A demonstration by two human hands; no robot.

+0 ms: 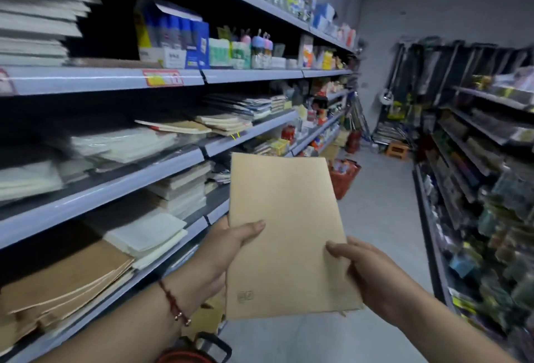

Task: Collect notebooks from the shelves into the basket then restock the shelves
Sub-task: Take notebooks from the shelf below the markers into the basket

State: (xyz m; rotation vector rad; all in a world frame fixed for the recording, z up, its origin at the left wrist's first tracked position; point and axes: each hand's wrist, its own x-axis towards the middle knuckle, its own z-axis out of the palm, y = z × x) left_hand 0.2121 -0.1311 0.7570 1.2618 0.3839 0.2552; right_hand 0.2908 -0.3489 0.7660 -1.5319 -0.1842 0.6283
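left hand (pixel 228 242) + right hand (pixel 359 268) | grip kraft notebook (pixel 286 235) | beside shelves (pixel 101 80)

No legible text; notebook (pixel 286 235) stamp, red shelf tag (pixel 163 77) too blurred.

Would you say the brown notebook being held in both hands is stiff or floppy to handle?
The brown notebook is probably fairly stiff: gripped only near its lower edges by the left hand and right hand, it stays flat. It looks thin, so likely light. Its matt cover should not be slippery.
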